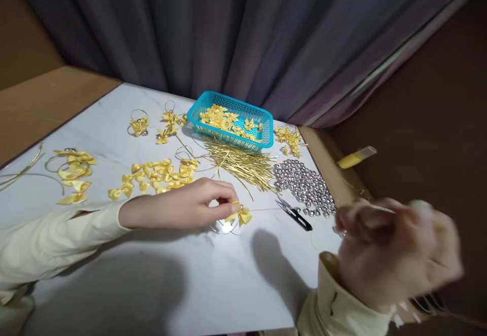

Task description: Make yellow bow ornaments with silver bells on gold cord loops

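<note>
My left hand [182, 205] pinches a small yellow ribbon bow [241, 215] against the white table [160, 280]. A thin gold thread [266, 209] runs taut from the bow to the right, toward my right hand [391, 250]. That hand is raised off the table's right edge, blurred by motion, its fingers closed around the thread's end. Black thread snips [294, 215] lie between the two hands, under the thread.
A blue basket [262, 146] of yellow bows stands at the back. A bundle of gold wires [239, 166] and a pile of silver beads [306, 186] lie before it. Loose bows [152, 176] and finished bow rings [72, 166] are scattered left. A yellow tube [355, 157] rests off the table, right.
</note>
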`<action>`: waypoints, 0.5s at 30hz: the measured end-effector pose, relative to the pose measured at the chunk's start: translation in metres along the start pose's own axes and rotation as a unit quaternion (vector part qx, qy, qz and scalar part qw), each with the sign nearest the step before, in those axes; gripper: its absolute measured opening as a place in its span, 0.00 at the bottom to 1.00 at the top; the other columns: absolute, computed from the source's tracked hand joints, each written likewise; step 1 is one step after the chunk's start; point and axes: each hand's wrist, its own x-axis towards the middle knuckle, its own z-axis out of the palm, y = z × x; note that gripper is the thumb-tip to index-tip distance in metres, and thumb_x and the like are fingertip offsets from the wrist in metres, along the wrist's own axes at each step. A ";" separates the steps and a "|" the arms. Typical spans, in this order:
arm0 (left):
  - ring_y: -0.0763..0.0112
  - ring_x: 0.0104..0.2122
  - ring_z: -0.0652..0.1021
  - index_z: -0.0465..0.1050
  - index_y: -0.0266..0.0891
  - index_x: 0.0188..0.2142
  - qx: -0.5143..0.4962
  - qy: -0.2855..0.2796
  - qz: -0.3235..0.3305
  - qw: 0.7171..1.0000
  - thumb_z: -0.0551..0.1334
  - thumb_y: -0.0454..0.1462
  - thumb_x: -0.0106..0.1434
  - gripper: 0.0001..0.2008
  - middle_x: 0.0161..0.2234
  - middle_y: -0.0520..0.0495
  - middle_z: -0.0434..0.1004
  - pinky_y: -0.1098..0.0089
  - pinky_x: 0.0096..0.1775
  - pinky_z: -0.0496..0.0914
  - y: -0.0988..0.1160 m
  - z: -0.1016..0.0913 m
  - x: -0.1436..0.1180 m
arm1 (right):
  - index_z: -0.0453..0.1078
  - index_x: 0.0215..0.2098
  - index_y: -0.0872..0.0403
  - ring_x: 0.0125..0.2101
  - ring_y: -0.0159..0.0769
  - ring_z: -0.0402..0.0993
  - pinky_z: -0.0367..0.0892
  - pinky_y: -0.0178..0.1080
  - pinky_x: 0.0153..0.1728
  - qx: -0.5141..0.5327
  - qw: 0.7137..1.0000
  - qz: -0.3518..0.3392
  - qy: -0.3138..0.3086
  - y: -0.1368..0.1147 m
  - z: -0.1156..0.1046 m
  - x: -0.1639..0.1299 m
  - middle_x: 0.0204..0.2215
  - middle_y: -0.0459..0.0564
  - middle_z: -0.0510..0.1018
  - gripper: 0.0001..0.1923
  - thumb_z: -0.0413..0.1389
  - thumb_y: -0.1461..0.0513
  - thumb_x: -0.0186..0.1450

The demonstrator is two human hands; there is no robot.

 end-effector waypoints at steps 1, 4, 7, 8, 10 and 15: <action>0.74 0.28 0.68 0.66 0.36 0.27 -0.026 -0.021 -0.026 0.999 0.51 0.37 0.67 0.13 0.28 0.52 0.67 0.74 0.31 0.63 -0.002 0.000 0.001 | 0.59 0.25 0.49 0.14 0.29 0.55 0.56 0.36 0.14 0.010 1.000 -0.009 0.026 0.003 0.007 0.002 0.16 0.39 0.57 0.12 0.49 0.61 0.68; 0.75 0.32 0.70 0.65 0.36 0.26 -0.089 -0.033 -0.037 0.995 0.52 0.39 0.67 0.14 0.35 0.50 0.68 0.74 0.37 0.64 -0.010 0.003 0.005 | 0.71 0.29 0.55 0.25 0.32 0.72 0.68 0.38 0.23 0.017 0.998 0.062 0.023 0.015 0.021 0.003 0.26 0.47 0.74 0.11 0.52 0.59 0.66; 0.72 0.42 0.71 0.66 0.36 0.25 -0.157 -0.025 -0.014 0.987 0.54 0.38 0.66 0.14 0.45 0.47 0.69 0.71 0.45 0.62 -0.018 0.007 0.009 | 0.75 0.31 0.55 0.33 0.34 0.76 0.72 0.37 0.30 0.082 0.981 0.178 -0.005 0.026 0.028 0.001 0.33 0.51 0.78 0.12 0.54 0.57 0.65; 0.71 0.43 0.72 0.66 0.36 0.24 -0.185 -0.026 -0.018 0.982 0.55 0.38 0.66 0.14 0.45 0.47 0.70 0.71 0.45 0.62 -0.020 0.009 0.010 | 0.75 0.31 0.56 0.34 0.34 0.76 0.73 0.36 0.32 0.121 0.967 0.225 -0.012 0.029 0.029 0.001 0.34 0.51 0.79 0.11 0.54 0.57 0.64; 0.71 0.40 0.73 0.67 0.36 0.23 -0.248 -0.024 -0.042 0.967 0.57 0.37 0.64 0.14 0.44 0.46 0.73 0.71 0.41 0.64 -0.023 0.014 0.012 | 0.75 0.30 0.56 0.35 0.34 0.77 0.73 0.34 0.34 0.216 0.920 0.326 -0.014 0.036 0.032 0.002 0.34 0.51 0.80 0.10 0.56 0.59 0.63; 0.71 0.32 0.74 0.73 0.35 0.29 -0.422 -0.032 -0.114 0.899 0.61 0.38 0.60 0.08 0.36 0.45 0.76 0.72 0.34 0.64 -0.036 0.029 0.014 | 0.67 0.18 0.57 0.31 0.31 0.79 0.74 0.30 0.34 0.397 0.735 0.549 0.006 0.057 0.038 0.004 0.27 0.48 0.80 0.11 0.59 0.65 0.57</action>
